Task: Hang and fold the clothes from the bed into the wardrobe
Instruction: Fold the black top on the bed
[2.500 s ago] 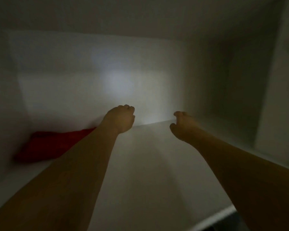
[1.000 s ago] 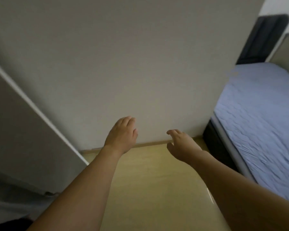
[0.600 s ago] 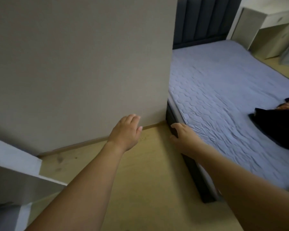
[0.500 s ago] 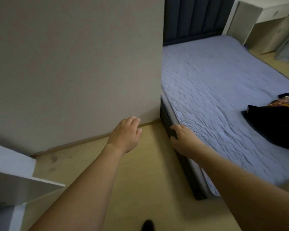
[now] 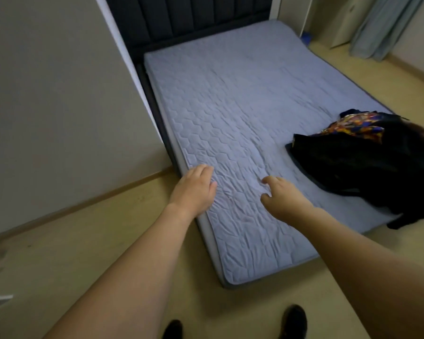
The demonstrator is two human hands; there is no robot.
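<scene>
Black crumpled clothes, with a multicoloured patterned garment behind them, lie at the foot-end corner of the bed with the quilted lavender-blue mattress. Above the bed's near edge, the left hand and right hand reach out, fingers relaxed, grasping nothing.

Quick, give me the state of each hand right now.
Left hand: open, fingers relaxed, holding nothing.
Right hand: open, fingers loosely curled, holding nothing.
</scene>
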